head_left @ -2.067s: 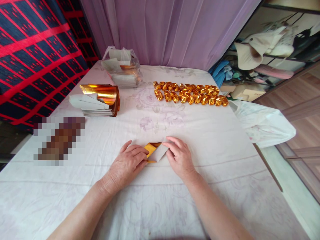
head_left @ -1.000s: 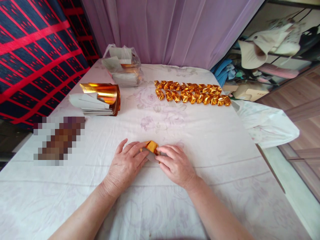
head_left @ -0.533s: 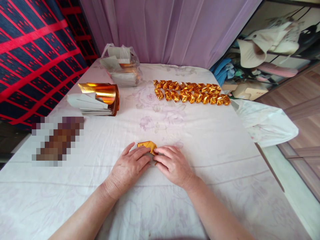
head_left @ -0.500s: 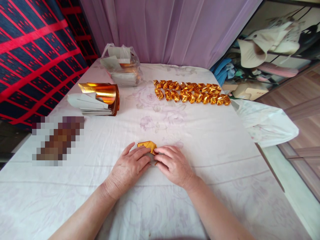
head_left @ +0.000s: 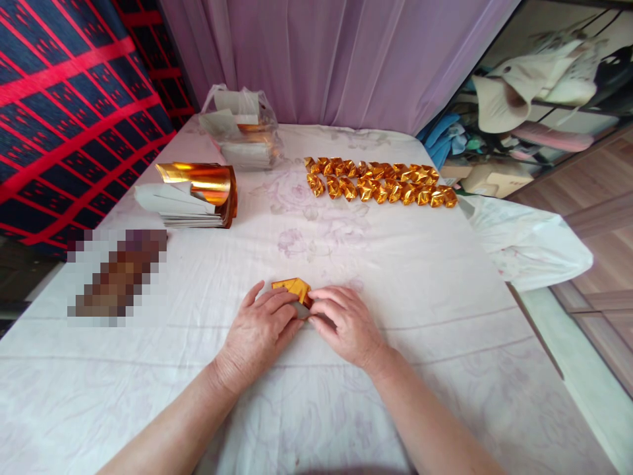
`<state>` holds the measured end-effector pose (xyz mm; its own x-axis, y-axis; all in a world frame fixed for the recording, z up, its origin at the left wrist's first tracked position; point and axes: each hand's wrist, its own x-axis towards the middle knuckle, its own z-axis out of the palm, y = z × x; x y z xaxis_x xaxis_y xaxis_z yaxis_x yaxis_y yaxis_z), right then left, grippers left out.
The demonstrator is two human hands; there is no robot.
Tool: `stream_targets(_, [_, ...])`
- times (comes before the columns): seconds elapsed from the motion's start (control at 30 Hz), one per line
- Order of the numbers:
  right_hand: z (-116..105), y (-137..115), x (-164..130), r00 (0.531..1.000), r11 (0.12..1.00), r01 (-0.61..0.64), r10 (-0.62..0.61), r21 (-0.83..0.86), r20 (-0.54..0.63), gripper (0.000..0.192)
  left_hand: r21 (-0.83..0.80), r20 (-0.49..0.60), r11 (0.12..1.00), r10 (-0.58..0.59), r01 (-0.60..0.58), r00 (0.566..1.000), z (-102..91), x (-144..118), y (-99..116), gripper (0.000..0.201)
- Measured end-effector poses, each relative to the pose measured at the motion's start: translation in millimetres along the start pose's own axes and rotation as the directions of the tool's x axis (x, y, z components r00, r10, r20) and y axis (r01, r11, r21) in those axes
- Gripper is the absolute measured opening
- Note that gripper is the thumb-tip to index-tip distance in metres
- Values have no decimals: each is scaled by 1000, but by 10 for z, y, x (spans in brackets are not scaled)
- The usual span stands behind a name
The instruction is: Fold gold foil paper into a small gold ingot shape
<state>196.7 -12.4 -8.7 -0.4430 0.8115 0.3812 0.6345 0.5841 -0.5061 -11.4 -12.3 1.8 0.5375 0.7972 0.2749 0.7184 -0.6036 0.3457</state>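
A small piece of gold foil paper (head_left: 295, 286), partly folded, lies on the table in front of me. Its grey underside shows between my hands. My left hand (head_left: 261, 327) rests over its left part, fingers pressing it down and its thumb along the near edge. At the right edge, my right hand (head_left: 349, 326) pinches the paper between thumb and fingers. The fingers of both hands cover much of the sheet, so the near folds are partly hidden.
Two rows of folded gold foil pieces (head_left: 380, 190) lie at the back right. A stack of foil sheets (head_left: 198, 212) stands at the left, with a plastic bag of more sheets (head_left: 242, 142) behind it. A blurred object (head_left: 123, 274) lies at the left. A white bag (head_left: 534, 244) hangs beyond the right edge.
My right thumb has shifted slightly inward, and the near right edge of the foil paper is now folded in closer to my left thumb. My left hand has barely moved.
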Motion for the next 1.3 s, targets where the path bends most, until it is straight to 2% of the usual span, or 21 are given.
stream_targets(0.13, [0,5,1,1000,999,-29,29,33,-5,12,-16,-9,1000,-25,25,1000,7,11,13,13])
stream_targets(0.4, [2,23,-2,1000,1000,2,-2,-26,2,14,-71,-33,997,-44,42,998,22,-2,20,5])
stream_targets(0.8, [-21,60,-16,999,998,10,-13,57,43,10,-112,-36,990,-92,87,995,32,-14,35,7])
stream_targets(1.3, [-7,24,-5,997,995,-69,67,69,29,14,-114,-27,979,-173,169,984,41,21,58,10])
